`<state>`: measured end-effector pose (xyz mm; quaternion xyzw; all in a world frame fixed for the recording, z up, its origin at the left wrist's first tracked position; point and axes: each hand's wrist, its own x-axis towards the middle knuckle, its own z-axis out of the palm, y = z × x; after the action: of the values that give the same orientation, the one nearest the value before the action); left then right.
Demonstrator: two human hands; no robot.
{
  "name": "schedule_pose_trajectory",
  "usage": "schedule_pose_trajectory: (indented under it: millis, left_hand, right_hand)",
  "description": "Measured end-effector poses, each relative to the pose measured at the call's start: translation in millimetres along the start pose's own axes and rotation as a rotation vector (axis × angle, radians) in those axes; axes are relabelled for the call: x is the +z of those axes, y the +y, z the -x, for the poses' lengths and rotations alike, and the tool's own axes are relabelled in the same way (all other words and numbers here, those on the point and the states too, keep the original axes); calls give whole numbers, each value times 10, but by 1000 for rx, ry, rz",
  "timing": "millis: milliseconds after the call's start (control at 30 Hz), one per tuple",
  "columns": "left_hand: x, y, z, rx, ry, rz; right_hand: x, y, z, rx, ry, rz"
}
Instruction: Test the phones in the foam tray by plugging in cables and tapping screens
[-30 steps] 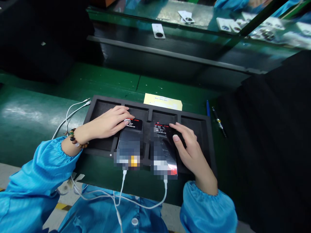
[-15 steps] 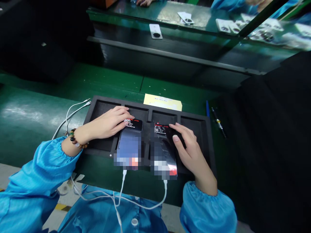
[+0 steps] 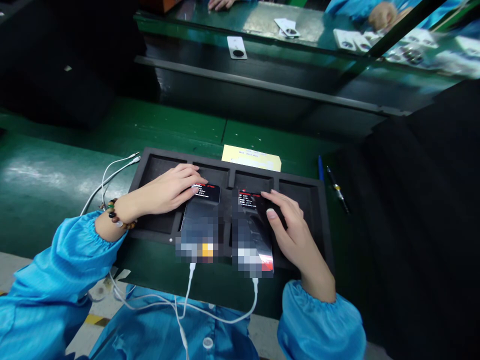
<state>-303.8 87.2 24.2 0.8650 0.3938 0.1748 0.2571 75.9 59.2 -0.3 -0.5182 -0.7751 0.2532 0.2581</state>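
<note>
Two phones with dark screens, the left phone (image 3: 202, 212) and the right phone (image 3: 255, 220), lie side by side on a black compartmented tray (image 3: 326, 220). Red and white text shows at the top of each screen, and the lower ends are pixelated. A white cable (image 3: 191, 280) runs to the left phone and another cable (image 3: 255, 292) to the right one. My left hand (image 3: 172, 187) rests with fingers extended at the left phone's upper edge. Fingers apart, my right hand (image 3: 290, 225) touches the right phone's upper right edge. Neither hand grasps anything.
Behind the tray lies a yellow paper (image 3: 251, 157). A blue pen (image 3: 320, 167) and a black-and-silver pen (image 3: 337, 190) are at its right. Loose cable ends (image 3: 133, 160) lie at the left. Beyond a partition, other people's hands (image 3: 382, 17) are near white cards (image 3: 348, 40).
The bluish glow on the left phone's screen has turned darker, and its pixelated patch shows yellow. A co-worker's hand at the upper right has come into clearer view. My hands have stayed put.
</note>
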Motion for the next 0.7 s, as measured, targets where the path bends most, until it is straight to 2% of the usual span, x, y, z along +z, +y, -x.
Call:
schedule_pose_trajectory:
  millis: [700]
  left_hand:
    - [4, 11, -2, 16, 3, -15]
  right_hand:
    - [-2, -2, -2, -2, -7, -10]
